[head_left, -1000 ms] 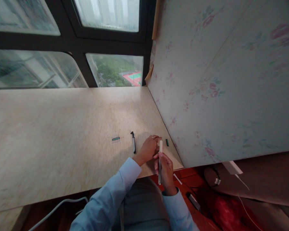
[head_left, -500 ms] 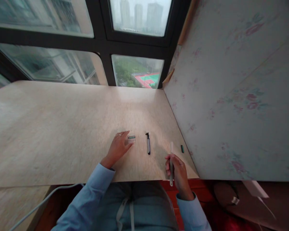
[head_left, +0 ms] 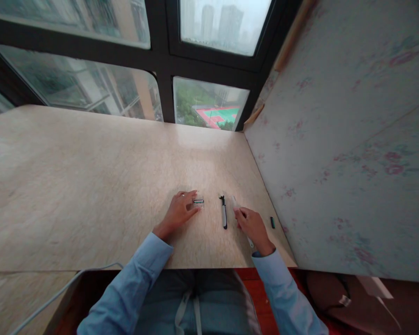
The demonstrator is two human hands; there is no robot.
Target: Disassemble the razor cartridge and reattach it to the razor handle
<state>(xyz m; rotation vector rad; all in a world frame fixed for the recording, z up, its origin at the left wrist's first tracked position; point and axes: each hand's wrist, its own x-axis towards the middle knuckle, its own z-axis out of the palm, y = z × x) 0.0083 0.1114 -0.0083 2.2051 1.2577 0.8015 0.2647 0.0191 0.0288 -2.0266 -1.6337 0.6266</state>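
My left hand (head_left: 179,210) rests on the table, thumb and fingers curved around the two sides of a small razor cartridge (head_left: 199,201), which seems to sit in a clear plastic case. To its right lies a razor handle (head_left: 224,215), grey and black, with no blade head on it. Beyond the handle, my right hand (head_left: 252,224) is closed around a slim white stick-like tool (head_left: 234,202). The tool's far tip points away from me, toward the razor handle; its near end shows below my palm. What kind of tool it is, I cannot make out.
A small dark green piece (head_left: 273,222), like another cartridge, lies near the flowered wall (head_left: 335,186) on the right. The pale table (head_left: 91,186) runs back to a dark-framed window (head_left: 165,83). A white cable (head_left: 70,284) hangs over the front left edge.
My right hand has moved left and forward with the white tool, closer to the razor handle, and the tool is now tilted. The left hand stays at the cartridge. The view has shifted slightly.
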